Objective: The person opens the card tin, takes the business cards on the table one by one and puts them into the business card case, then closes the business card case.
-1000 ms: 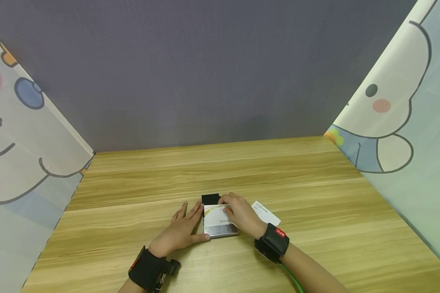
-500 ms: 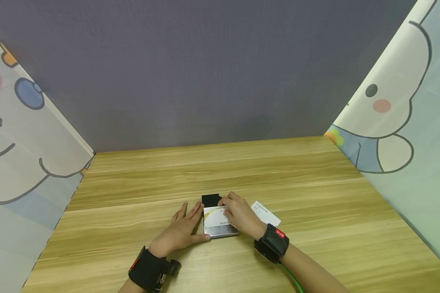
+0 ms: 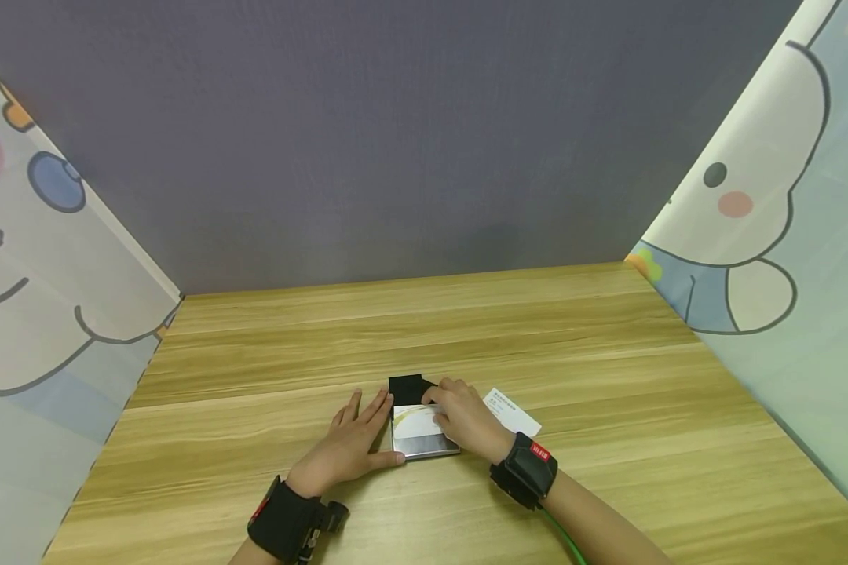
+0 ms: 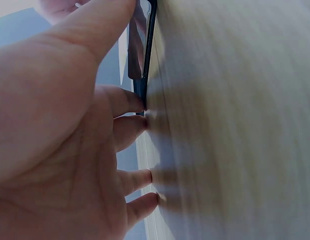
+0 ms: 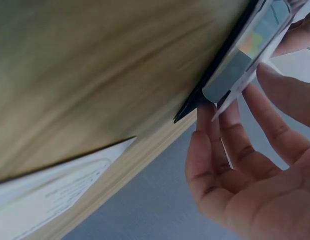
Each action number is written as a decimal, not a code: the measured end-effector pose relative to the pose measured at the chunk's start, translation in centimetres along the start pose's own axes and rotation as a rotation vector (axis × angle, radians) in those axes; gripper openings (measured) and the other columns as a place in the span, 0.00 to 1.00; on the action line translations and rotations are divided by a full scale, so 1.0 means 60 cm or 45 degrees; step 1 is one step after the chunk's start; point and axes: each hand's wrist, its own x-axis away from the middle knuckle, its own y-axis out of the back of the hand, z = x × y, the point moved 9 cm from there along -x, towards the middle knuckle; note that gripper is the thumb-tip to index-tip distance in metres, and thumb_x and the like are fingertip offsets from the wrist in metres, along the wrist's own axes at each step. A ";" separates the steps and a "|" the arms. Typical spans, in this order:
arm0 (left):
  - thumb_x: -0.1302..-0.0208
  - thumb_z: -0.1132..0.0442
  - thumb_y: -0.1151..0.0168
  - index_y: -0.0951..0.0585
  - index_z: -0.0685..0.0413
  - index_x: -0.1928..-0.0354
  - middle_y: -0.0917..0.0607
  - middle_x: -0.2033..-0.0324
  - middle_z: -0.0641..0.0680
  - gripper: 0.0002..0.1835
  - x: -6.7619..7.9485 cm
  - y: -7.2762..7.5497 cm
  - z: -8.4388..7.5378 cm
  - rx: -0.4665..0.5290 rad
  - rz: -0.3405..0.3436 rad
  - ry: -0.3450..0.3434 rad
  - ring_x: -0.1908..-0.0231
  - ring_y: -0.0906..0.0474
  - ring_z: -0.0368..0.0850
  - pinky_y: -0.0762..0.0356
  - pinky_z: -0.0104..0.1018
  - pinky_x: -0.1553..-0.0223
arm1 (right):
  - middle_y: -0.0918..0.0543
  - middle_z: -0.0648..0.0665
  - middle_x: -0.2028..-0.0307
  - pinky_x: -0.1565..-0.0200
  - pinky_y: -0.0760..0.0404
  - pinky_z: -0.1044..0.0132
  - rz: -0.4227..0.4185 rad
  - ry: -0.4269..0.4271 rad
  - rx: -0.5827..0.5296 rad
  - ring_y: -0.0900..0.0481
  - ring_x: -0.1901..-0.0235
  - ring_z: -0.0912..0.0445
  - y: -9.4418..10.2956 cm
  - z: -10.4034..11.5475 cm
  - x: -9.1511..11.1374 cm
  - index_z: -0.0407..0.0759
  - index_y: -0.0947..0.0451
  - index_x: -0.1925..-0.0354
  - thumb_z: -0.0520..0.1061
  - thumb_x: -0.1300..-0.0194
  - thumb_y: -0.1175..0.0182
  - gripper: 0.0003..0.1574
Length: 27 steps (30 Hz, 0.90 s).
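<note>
A business card case with a black back part (image 3: 406,390) and a shiny silver front (image 3: 424,446) lies on the wooden table. My left hand (image 3: 349,443) rests along its left side, fingers stretched out, thumb at the near left corner. In the left wrist view those fingertips touch the case edge and the tabletop. My right hand (image 3: 466,421) pinches a white business card (image 3: 411,422) with a yellow curve, low over the case. From the right wrist, this card (image 5: 233,99) stands tilted off the silver plate, thumb on one face, fingers behind.
A second white business card (image 3: 514,413) with printed text lies flat on the table (image 3: 593,361), right of the case, partly behind my right wrist. A dark grey panel (image 3: 410,141) rises at the table's back edge. Cartoon-printed panels (image 3: 756,196) stand at both sides.
The pinched card has slid a little toward me over the case, and more of the black part shows behind it. My right hand shifted slightly with it; the left hand has stayed put.
</note>
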 end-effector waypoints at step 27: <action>0.46 0.40 0.42 0.46 0.60 0.32 0.46 0.31 0.62 0.47 0.001 0.003 -0.003 0.004 -0.014 -0.010 0.35 0.62 0.72 0.51 0.70 0.41 | 0.24 0.46 0.67 0.62 0.28 0.58 0.161 0.011 0.046 0.31 0.66 0.53 -0.013 0.006 0.012 0.43 0.20 0.61 0.34 0.47 0.39 0.13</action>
